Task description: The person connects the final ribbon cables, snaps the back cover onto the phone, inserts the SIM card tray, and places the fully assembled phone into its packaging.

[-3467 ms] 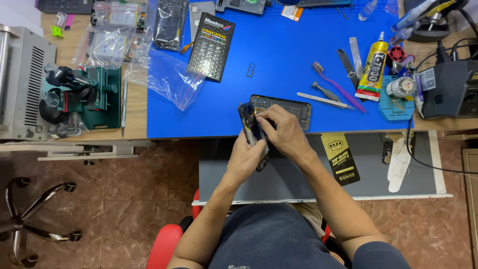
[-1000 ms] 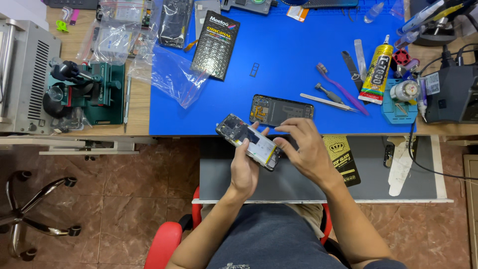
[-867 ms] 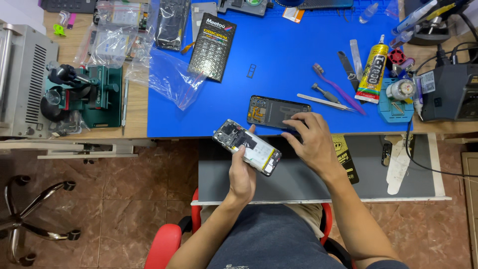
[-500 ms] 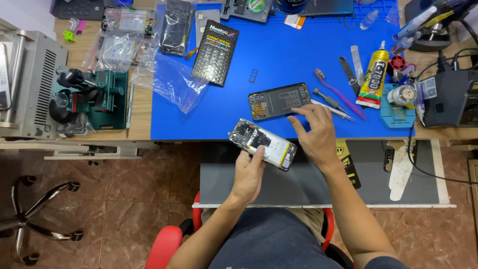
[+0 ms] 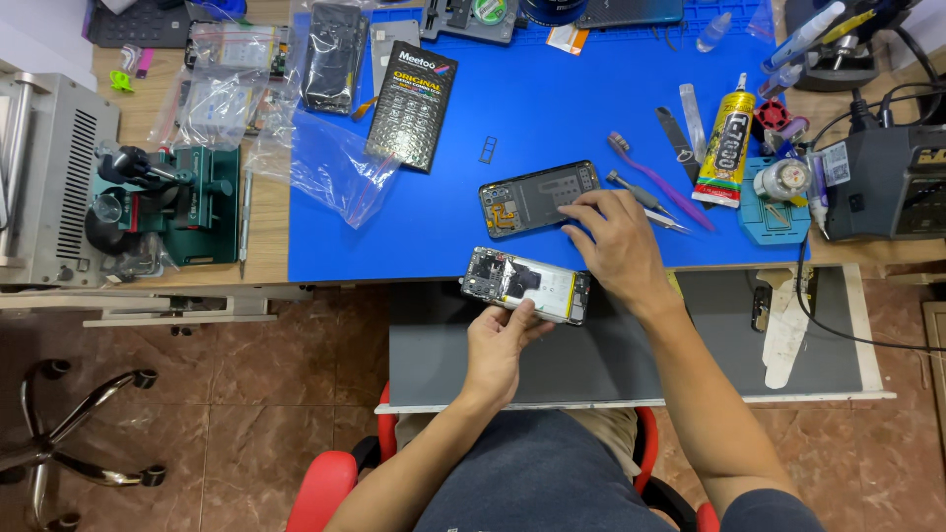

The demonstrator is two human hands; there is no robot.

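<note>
My left hand [image 5: 498,340] holds an opened phone body [image 5: 526,285] by its lower edge, circuit board and battery facing up, over the front edge of the blue mat [image 5: 552,108]. My right hand [image 5: 616,246] rests with its fingertips on a dark phone back panel [image 5: 537,197] that lies flat on the mat just beyond. Tweezers [image 5: 645,202] and a purple brush [image 5: 655,179] lie right of that panel.
A yellow glue tube [image 5: 727,146], a black card pack [image 5: 412,103], clear plastic bags [image 5: 330,172] and a green clamp fixture [image 5: 182,202] are on the bench. A grey machine [image 5: 44,177] stands left, a black station [image 5: 887,182] right. A grey pull-out shelf [image 5: 591,345] is below.
The two phone parts, held together before, are now apart: the back panel lies on the mat under my right hand and my left hand holds the phone body lower.
</note>
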